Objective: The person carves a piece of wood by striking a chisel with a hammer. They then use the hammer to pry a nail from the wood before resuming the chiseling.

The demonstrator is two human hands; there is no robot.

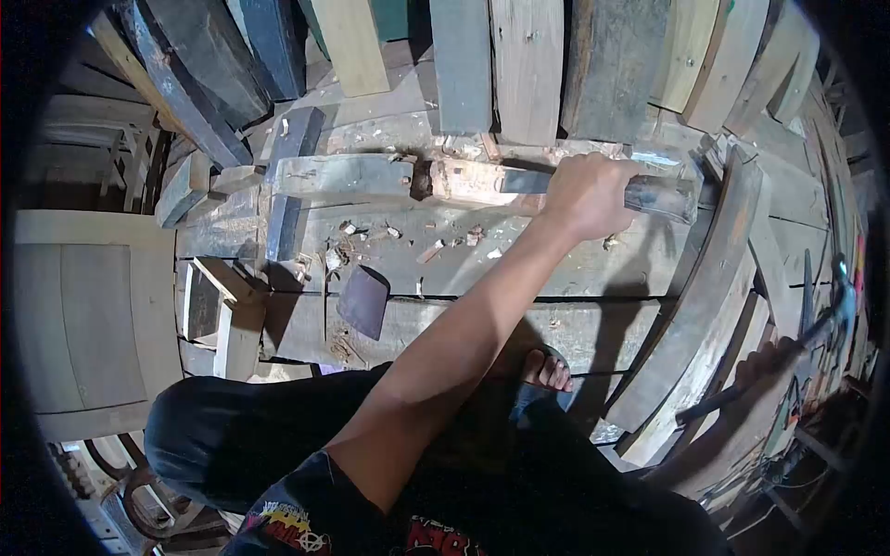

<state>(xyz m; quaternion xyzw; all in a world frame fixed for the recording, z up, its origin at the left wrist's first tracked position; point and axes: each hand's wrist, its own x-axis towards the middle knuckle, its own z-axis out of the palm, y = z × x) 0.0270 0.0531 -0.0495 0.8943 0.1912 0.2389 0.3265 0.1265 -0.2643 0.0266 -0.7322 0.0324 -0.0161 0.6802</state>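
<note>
My left hand [591, 196] is closed round a short, dark-weathered piece of wood [660, 196] lying across the boards. Bare, pale wood [468, 181] shows on the piece to the left of the hand. Out to the right, my right hand [768, 363] grips a long-handled tool [714, 404] with a metal head [844, 292], held up and away from the wood. The blurred head does not show its exact kind. Another grey wood block [345, 176] lies end to end with the held piece, a dark gap between them.
Wood chips [431, 250] litter the plank floor [593, 324]. A curved dark plate-like piece [363, 301] lies near my knee. Upright boards [528, 69] line the far side, and curved timbers [691, 306] lean at the right. My bare foot [549, 371] is close below the work. A panelled board [93, 324] stands left.
</note>
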